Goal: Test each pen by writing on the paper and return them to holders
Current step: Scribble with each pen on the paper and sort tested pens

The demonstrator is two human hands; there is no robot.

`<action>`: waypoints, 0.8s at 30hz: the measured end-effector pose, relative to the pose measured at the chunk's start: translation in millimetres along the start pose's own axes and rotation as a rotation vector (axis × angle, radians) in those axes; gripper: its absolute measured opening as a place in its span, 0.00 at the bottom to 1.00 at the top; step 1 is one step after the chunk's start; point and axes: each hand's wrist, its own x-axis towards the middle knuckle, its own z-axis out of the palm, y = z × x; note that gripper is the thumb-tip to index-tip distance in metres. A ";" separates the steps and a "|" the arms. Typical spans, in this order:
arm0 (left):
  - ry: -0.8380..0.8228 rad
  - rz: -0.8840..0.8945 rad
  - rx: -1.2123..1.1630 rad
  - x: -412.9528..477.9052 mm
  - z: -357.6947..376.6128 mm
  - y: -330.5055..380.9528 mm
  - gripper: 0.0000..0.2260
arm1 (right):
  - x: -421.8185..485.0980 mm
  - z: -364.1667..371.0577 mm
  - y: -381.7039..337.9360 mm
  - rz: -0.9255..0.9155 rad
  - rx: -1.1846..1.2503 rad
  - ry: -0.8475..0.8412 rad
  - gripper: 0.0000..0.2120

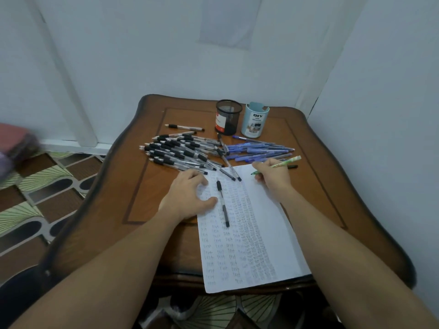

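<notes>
While the slim green plastic pen [288, 161] is pinched by the right hand [273, 178], its tip is aimed leftward over the blank corner of the white paper sheet [266, 210] — steadied by the loosely bent left hand [187, 198].

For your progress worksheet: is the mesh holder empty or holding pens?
Empty, it seems: no pen sticks out of the mesh holder; black pens lie piled on the table.
</notes>
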 end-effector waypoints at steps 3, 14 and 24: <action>0.033 -0.001 -0.029 -0.9 2.5 -2.6 0.30 | 12.0 7.8 5.0 -0.039 -0.040 0.059 0.22; 0.072 0.020 -0.042 3.2 9.9 -11.9 0.18 | 32.8 38.3 3.0 -0.188 -0.236 0.126 0.12; 0.056 0.033 -0.057 1.8 5.9 -9.6 0.12 | 35.9 29.3 14.5 -0.216 -0.314 0.127 0.14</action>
